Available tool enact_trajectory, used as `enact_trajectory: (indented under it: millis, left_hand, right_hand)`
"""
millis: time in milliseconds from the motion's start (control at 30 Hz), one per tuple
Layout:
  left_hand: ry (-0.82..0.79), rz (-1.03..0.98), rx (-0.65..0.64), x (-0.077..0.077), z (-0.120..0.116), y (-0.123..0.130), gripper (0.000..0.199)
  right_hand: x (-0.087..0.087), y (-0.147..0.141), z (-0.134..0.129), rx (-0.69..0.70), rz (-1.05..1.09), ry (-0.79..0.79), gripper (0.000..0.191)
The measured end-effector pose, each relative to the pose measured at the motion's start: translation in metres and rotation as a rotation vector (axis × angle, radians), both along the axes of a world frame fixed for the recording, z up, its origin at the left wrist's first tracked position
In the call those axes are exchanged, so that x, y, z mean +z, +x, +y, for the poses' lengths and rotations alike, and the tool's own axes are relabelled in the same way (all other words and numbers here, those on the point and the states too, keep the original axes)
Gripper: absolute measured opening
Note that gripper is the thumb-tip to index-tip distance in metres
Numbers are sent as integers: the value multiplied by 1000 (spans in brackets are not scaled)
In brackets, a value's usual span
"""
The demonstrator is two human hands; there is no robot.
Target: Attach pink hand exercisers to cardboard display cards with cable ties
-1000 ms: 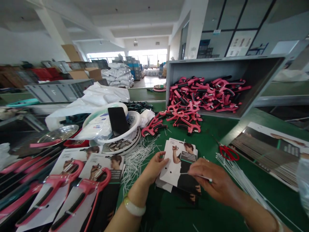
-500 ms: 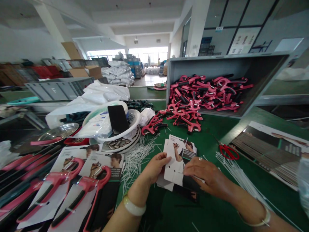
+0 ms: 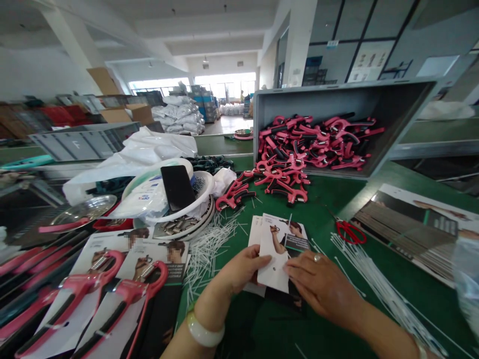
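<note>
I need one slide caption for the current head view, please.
Left hand and right hand on a printed backing card; white cable ties, red-handled scissors and pink-and-black hand grippers nearby.

Daylight pours through the windows (image 3: 213,80) way down the far end, brightening a pale strip of floor (image 3: 234,123) beside piled white sacks (image 3: 183,114), while up above us beams (image 3: 213,47) cross the whitish ceiling (image 3: 194,11), a thick pillar (image 3: 68,42) rises over on the left, and dark-framed grey panels (image 3: 342,61) stand at right.
</note>
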State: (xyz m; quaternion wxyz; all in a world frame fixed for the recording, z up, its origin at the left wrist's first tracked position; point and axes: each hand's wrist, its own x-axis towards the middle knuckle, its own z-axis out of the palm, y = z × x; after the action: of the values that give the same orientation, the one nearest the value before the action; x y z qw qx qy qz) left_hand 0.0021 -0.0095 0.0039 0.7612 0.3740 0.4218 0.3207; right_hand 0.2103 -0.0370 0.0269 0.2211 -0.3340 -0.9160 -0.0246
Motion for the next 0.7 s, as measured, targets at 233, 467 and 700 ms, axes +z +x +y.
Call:
enact_trajectory:
  millis: [233, 467, 700]
  left_hand:
    - [-7, -26, 113, 15, -10, 19, 38]
    - [160, -62, -80, 30, -14, 2, 41]
    - [464, -71, 259, 21, 0, 49, 31]
  right_hand:
    - [-13, -17, -28, -339, 60, 170, 31]
    - [-23, 5, -2, -334, 251, 184, 28]
    - [-10, 4, 3, -384, 487, 85, 25]
